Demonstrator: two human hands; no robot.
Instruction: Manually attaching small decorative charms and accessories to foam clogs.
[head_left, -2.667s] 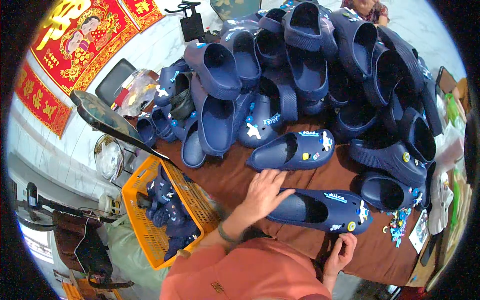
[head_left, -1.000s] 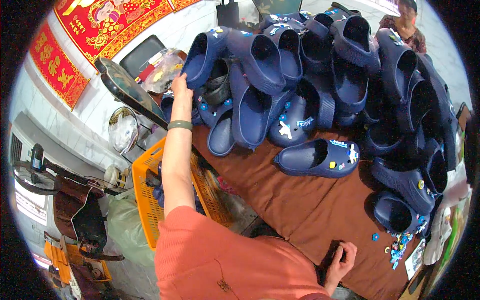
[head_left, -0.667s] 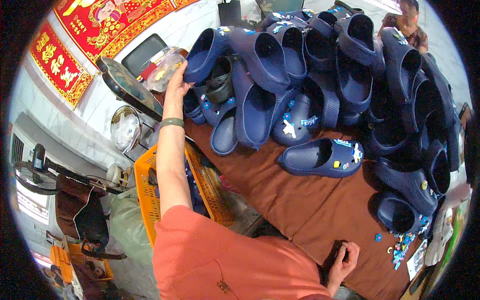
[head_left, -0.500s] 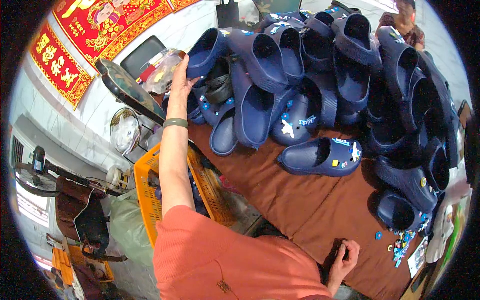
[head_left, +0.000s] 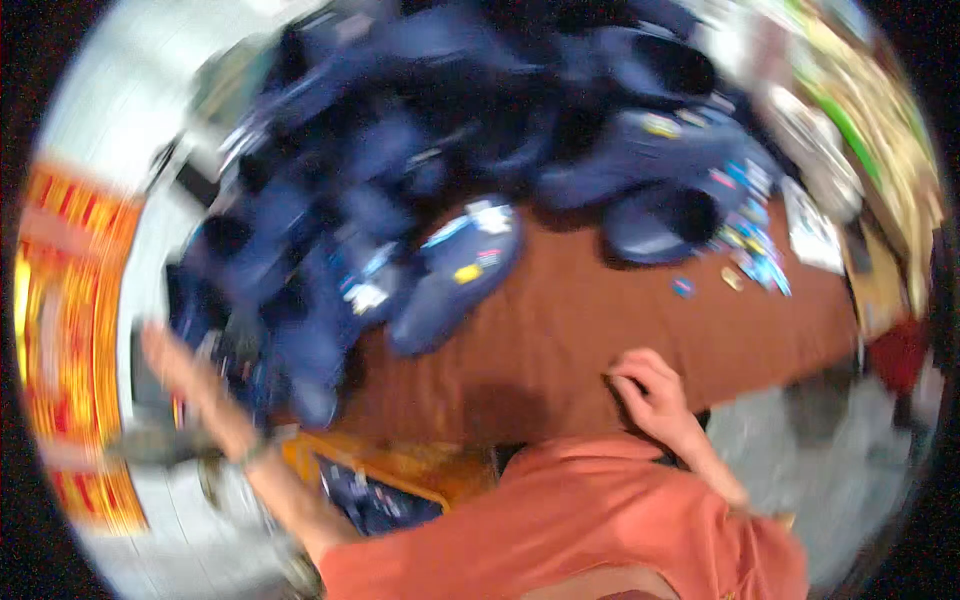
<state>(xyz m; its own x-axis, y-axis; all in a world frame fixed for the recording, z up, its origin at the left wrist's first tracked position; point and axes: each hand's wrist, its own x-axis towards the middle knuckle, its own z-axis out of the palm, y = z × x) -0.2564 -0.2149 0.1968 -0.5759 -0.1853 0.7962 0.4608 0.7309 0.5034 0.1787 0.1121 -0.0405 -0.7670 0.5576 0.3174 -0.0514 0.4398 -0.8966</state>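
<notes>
Motion smears the whole head view. My left hand point(head_left: 168, 357) is stretched out at the far left, past the end of the shoe pile. Its fingers are too blurred to read, and I make out nothing clearly in it. My right hand point(head_left: 650, 390) rests near the front edge of the brown-covered table point(head_left: 560, 330), fingers curled in and nothing visible between them. Between the hands lies a single navy clog point(head_left: 455, 280) with white and yellow charms. Behind it rises a heap of navy clogs point(head_left: 400, 150).
At the right, another clog point(head_left: 660, 225) sits beside a scatter of small colourful charms point(head_left: 755, 245) and a white card point(head_left: 812, 230). An orange crate point(head_left: 430, 495) with dark contents stands below the table's left end. Red and gold posters point(head_left: 75, 350) hang at far left.
My view has swung to the right, so the table and clogs appear turned. The clear plastic bag by my left hand no longer shows distinctly. My right hand stays curled.
</notes>
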